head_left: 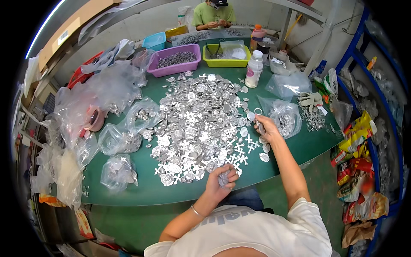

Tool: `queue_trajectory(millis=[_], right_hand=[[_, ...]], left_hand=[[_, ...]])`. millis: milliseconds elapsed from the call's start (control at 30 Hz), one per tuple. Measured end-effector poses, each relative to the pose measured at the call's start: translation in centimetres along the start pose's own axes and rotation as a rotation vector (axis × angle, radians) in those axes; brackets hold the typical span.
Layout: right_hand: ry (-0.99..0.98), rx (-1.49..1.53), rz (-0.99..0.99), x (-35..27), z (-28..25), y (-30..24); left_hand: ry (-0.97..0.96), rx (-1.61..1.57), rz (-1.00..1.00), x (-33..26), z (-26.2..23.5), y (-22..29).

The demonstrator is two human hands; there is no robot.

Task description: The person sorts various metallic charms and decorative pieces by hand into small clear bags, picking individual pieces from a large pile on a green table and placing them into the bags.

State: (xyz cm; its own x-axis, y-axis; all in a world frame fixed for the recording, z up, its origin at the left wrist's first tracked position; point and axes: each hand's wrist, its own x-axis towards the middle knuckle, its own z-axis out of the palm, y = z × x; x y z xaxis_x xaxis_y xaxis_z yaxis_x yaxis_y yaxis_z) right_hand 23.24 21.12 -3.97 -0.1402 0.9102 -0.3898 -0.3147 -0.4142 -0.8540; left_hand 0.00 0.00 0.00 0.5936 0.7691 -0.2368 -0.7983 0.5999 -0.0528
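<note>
Medals in hand: left hand (221, 179) curls shut around a small clutch of silver medals (224, 180), at the table's (128, 195) near edge.
Right hand (264, 127): fingers pinched on one oval pendant (260, 127), just right of the heap.
Heap (201, 124): silver medals and crosses, lying between both hands, nearer the left.
Containers: purple tray (174, 61) holds metal pieces; clear bag (284, 116) beside the right hand holds more.

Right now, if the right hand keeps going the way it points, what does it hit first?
Probably the small metal ring just beyond the right hand, then the clear bag of metal pieces beside it. Depth is unclear, so it might pass above them.
</note>
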Motion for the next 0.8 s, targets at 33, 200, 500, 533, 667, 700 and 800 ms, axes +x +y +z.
queue_trajectory(millis=[33, 200, 500, 533, 667, 700, 800], right_hand=[[0.025, -0.091, -0.036, 0.3, 0.5, -1.2], [0.397, -1.015, -0.372, -0.5, 3.6, -1.8], [0.37, -1.163, -0.629, 0.9, 2.8, 0.4], [0.348, -1.046, -0.614, 1.0, 2.2, 0.5], [0.132, -0.293, -0.41, -1.8, 3.1, 1.0], [0.022, 0.05, -0.214, -3.9, 4.4, 0.4], [-0.314, 0.623, 0.09, -7.0, 5.7, 1.6]], left_hand=[[-0.007, -0.007, 0.011, 0.2, 0.1, 0.1], [0.095, 0.014, 0.058, -2.3, -0.1, -1.5], [0.154, 0.095, 0.144, -2.2, -0.1, -1.7], [0.151, 0.084, 0.145, -2.2, -0.1, -1.7], [0.09, -0.01, 0.228, -2.2, -0.8, -1.5], [0.031, -0.038, 0.257, -2.3, -0.8, -1.5], [0.107, -0.027, 0.346, -2.8, -0.3, -1.5]])
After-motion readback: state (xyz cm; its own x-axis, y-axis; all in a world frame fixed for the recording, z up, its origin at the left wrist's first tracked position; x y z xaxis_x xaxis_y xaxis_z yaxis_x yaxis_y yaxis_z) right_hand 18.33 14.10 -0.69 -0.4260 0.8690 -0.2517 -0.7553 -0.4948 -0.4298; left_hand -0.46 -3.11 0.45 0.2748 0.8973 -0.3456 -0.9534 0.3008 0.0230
